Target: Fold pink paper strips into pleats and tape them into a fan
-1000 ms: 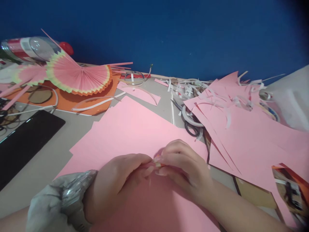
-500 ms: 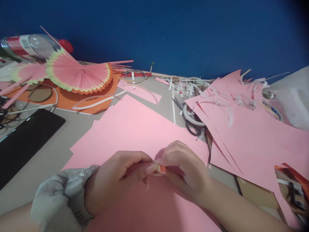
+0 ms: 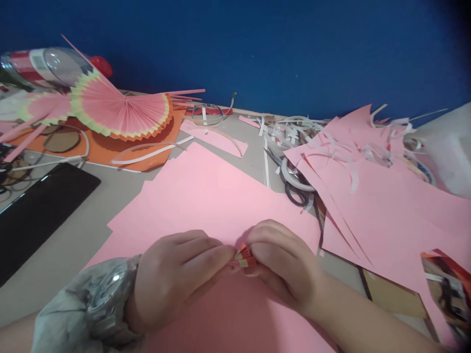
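Between my two hands is a small pleated paper strip [image 3: 244, 258], orange and pale yellow with a bit of pink, its folds fanned a little. My left hand [image 3: 184, 267] pinches its left side, fingers pressed together. On the right side my right hand [image 3: 281, 260] grips it with curled fingers, which hide part of the folds. Both hands hover over pink paper sheets [image 3: 206, 191] stacked on the table. A finished-looking pleated paper fan [image 3: 123, 108], pink with yellow and orange edging, lies at the back left.
A black phone [image 3: 47, 215] lies at the left. Behind it are a plastic bottle [image 3: 55, 66] and orange paper [image 3: 147, 159]. At the right are scissors [image 3: 296, 193], a roll of tape [image 3: 290, 174], white paper scraps [image 3: 290, 130] and more pink sheets [image 3: 386, 206]. A blue wall [image 3: 235, 49] stands behind.
My left hand has turned over so its back and the watch face upward. More of the pleated strip's folds now show, spread between my fingers.
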A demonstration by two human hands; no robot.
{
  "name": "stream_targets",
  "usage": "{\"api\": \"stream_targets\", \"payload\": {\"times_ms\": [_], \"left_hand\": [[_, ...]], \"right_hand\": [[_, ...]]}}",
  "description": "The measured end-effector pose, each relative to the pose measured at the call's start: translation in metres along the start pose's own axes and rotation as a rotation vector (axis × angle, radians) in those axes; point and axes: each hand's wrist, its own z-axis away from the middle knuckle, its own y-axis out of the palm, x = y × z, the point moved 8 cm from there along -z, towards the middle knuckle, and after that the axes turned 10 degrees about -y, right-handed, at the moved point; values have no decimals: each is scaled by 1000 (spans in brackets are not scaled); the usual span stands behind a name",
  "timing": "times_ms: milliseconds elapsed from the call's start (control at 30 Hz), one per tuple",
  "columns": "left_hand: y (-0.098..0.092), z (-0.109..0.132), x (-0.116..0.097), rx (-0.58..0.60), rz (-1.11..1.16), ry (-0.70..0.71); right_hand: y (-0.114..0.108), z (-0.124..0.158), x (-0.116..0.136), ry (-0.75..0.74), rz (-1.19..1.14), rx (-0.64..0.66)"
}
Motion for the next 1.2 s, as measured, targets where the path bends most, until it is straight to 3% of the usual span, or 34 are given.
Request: {"api": "stream_targets", "payload": {"times_ms": [167, 367, 633, 867, 1067, 1200], "left_hand": [[1, -2, 2, -47, -135, -37], [5, 0, 10, -43, -137, -153], [15, -2, 20, 69, -76, -246], [13, -2, 13, 3, -147, -139], [7, -1, 6, -25, -140, -68], [7, 0, -3, -5, -117, 32]], "right_hand": [[3, 1, 0, 50, 227, 32], [9, -4, 0, 95, 396, 101], [11, -3, 7, 57, 592, 125], [8, -3, 12, 63, 705, 100], [4, 1, -2, 154, 499, 77], [9, 1, -6, 112, 343, 124]]}}
